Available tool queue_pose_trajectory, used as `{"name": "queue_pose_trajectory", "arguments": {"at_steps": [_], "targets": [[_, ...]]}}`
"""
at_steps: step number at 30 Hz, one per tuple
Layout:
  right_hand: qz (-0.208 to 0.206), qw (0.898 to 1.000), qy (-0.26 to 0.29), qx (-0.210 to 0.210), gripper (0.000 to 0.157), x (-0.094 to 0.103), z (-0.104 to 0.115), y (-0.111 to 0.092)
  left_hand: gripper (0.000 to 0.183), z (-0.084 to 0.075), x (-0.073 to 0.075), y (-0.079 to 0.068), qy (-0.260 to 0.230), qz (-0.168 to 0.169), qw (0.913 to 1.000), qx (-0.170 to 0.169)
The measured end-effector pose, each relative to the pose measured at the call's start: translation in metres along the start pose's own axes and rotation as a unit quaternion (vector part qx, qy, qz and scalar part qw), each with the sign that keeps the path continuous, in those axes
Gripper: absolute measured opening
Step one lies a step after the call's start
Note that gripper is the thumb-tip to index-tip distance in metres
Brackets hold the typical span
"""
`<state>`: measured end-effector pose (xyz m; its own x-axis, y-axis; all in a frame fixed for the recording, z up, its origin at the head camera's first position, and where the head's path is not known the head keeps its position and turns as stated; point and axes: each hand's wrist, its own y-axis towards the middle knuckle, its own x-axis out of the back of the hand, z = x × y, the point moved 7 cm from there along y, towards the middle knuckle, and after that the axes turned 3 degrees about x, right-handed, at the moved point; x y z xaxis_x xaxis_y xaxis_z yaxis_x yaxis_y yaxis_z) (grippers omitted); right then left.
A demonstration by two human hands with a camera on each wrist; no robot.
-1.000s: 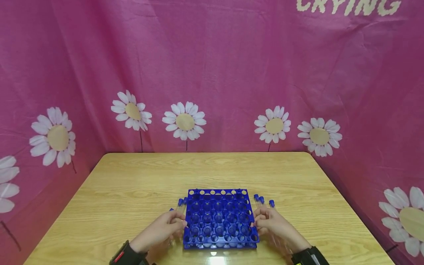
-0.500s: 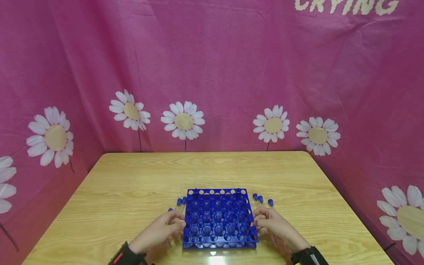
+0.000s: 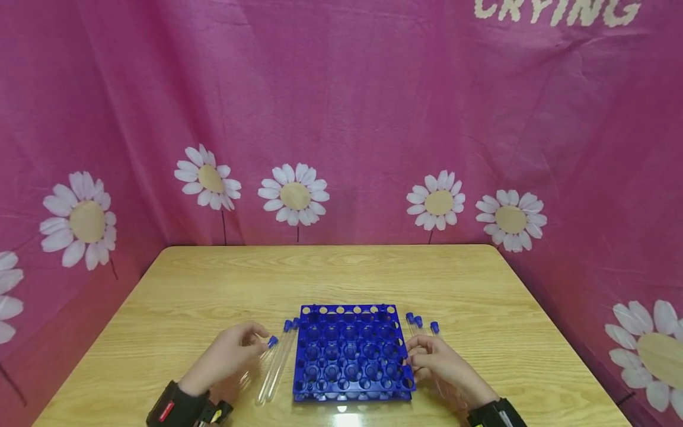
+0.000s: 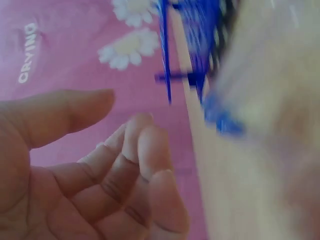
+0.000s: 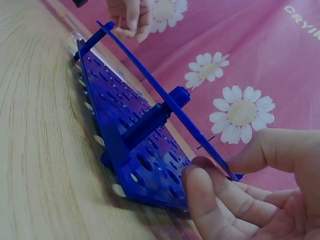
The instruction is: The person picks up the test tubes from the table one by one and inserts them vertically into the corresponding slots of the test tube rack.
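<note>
- We have the right hand grasping the dark blue plastic tube rack with two tiers of round holes, thumb and bent fingers pinching the edge of its upper plate near one corner
- Our left hand grasps nothing: thumb and loosely bent fingers stand apart, off the rack, just beside the cap of the nearest tube; whether a fingertip brushes that cap we cannot tell
- The rack stands on the pale wood-grain table between our hands, its two plates held apart by thick blue posts
- Three clear, slender left-hand tubes with blue caps lie beside the rack, caps pointing away from us; the outermost is partly hidden by the left hand
- Three more clear right-hand tubes with blue caps lie on the other side, their lower parts covered by our right hand
- We judge the step in hand as a one-handed steadying of the rack, with the left hand free among the tubes
- As we judge it, taking the outermost left-hand tube would call for closing thumb and forefinger just below its cap, while the right hand keeps the rack from sliding; shifting the rack would call for the left hand at its opposite edge
</note>
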<state>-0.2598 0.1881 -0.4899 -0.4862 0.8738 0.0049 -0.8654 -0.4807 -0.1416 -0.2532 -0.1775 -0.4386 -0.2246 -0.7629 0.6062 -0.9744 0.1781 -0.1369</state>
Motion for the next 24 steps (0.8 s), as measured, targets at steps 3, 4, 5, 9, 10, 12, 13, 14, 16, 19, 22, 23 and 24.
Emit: {"name": "queue_pose_trajectory", "arguments": {"at_steps": [3,4,5,9,10,12,13,14,16,19,22,23,24], "targets": [[0.002,1.0,0.0,0.001,0.03,-0.001,0.002,0.0,0.028,0.003,0.008,0.0,0.051,-0.034,0.9979,0.02],[0.002,1.0,-0.002,0.002,0.03,-0.002,0.002,-0.001,0.029,0.004,0.009,0.0,0.065,-0.035,0.997,0.025],[0.001,1.0,-0.004,0.002,0.031,-0.002,0.003,-0.001,0.031,0.005,0.009,0.001,0.076,-0.032,0.9961,0.032],[0.0,1.0,-0.008,0.0,0.031,-0.002,0.003,-0.001,0.038,0.009,0.005,0.005,0.118,-0.013,0.9918,0.046],[0.0,1.0,-0.009,0.0,0.031,-0.002,0.003,-0.001,0.039,0.01,0.003,0.007,0.128,-0.01,0.9906,0.045],[0.002,1.0,-0.01,-0.001,0.031,-0.002,0.003,-0.001,0.039,0.011,0.0,0.01,0.14,-0.006,0.9892,0.041],[0.002,1.0,-0.011,-0.001,0.031,-0.002,0.003,-0.001,0.038,0.011,-0.001,0.012,0.148,-0.006,0.9882,0.037],[0.003,1.0,-0.013,-0.001,0.031,-0.002,0.003,-0.001,0.038,0.012,-0.003,0.013,0.153,-0.006,0.9876,0.035],[0.004,1.0,-0.016,0.0,0.032,-0.001,0.003,-0.001,0.036,0.012,-0.006,0.016,0.161,-0.005,0.9865,0.029],[0.004,1.0,-0.02,0.0,0.033,0.0,0.003,-0.001,0.034,0.013,-0.01,0.019,0.176,-0.008,0.9842,0.022],[0.006,1.0,-0.022,0.0,0.033,0.0,0.003,-0.001,0.032,0.014,-0.013,0.021,0.189,-0.01,0.9818,0.017],[0.006,1.0,-0.023,0.0,0.033,0.0,0.003,-0.002,0.032,0.014,-0.014,0.022,0.192,-0.011,0.9812,0.017],[0.007,1.0,-0.023,0.0,0.033,0.0,0.003,-0.002,0.031,0.015,-0.015,0.023,0.195,-0.011,0.9806,0.017]]}}
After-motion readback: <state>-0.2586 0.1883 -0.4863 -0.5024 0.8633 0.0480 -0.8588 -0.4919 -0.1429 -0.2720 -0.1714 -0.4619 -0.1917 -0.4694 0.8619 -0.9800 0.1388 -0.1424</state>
